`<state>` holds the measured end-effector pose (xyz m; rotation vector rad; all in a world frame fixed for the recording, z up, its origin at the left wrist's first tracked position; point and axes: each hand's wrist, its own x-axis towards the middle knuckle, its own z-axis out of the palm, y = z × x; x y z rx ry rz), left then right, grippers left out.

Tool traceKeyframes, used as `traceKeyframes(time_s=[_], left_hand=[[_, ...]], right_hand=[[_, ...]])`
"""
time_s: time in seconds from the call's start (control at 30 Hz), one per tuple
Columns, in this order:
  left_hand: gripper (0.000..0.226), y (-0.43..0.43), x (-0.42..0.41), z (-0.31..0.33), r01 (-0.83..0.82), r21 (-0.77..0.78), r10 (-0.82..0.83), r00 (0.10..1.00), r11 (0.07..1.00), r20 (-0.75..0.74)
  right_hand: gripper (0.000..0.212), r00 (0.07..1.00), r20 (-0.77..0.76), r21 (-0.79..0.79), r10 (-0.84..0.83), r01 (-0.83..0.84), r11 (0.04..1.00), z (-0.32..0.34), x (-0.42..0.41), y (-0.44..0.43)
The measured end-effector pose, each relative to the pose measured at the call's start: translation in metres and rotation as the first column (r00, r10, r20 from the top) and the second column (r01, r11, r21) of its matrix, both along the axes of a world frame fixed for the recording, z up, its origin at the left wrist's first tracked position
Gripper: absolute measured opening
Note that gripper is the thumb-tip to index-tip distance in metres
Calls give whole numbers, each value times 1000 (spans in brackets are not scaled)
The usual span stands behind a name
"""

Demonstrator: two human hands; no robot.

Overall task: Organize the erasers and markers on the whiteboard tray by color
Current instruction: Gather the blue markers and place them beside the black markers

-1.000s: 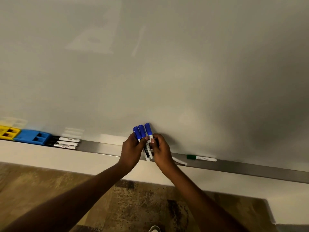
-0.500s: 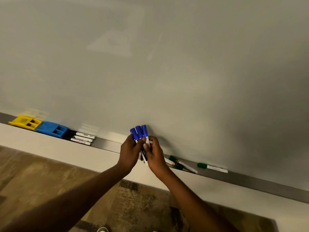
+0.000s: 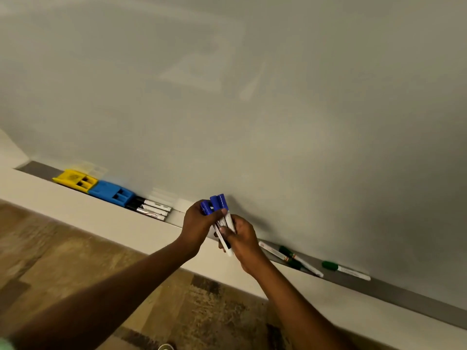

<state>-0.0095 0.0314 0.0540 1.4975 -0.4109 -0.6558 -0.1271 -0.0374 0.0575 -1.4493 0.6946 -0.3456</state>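
Both hands hold a bundle of three blue-capped markers (image 3: 219, 210) upright just above the grey whiteboard tray (image 3: 404, 295). My left hand (image 3: 199, 227) wraps the capped ends; my right hand (image 3: 243, 242) grips the white barrels lower down. On the tray at the left lie a yellow eraser (image 3: 75, 180), a blue eraser (image 3: 111, 193) and three black-capped markers (image 3: 150, 208) side by side. To the right of my hands lie three green-capped markers: two close together (image 3: 290, 257) and one further right (image 3: 345, 270).
The whiteboard (image 3: 252, 109) fills the upper view. Below the tray runs a cream wall ledge (image 3: 101, 218), then patterned brown carpet (image 3: 75, 269). The tray's left end (image 3: 38, 169) lies bare beyond the yellow eraser.
The view has swung and tilted, so the tray now slopes down to the right and its left end shows. My hands keep the blue markers, with the right hand sliding lower on the barrels.
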Motion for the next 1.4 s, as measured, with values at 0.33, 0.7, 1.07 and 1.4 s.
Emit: traceKeyframes(time_s=[0.33, 0.7, 1.07, 1.4], left_hand=[[26, 18, 52, 9, 144, -57, -151, 977, 988, -150], [22, 17, 92, -12, 54, -89, -79, 948, 995, -307], [16, 20, 126, -41, -23, -44, 7, 944, 999, -330], [28, 35, 149, -68, 35, 178, -12, 991, 983, -130]], right_hand=[[15, 988, -23, 12, 156, -156, 988, 4, 29, 0], [16, 994, -49, 219, 99, -86, 972, -12, 61, -7], [24, 948, -1, 658, -319, 241, 714, -53, 86, 0], [14, 948, -90, 600, -306, 297, 743, -75, 94, -7]])
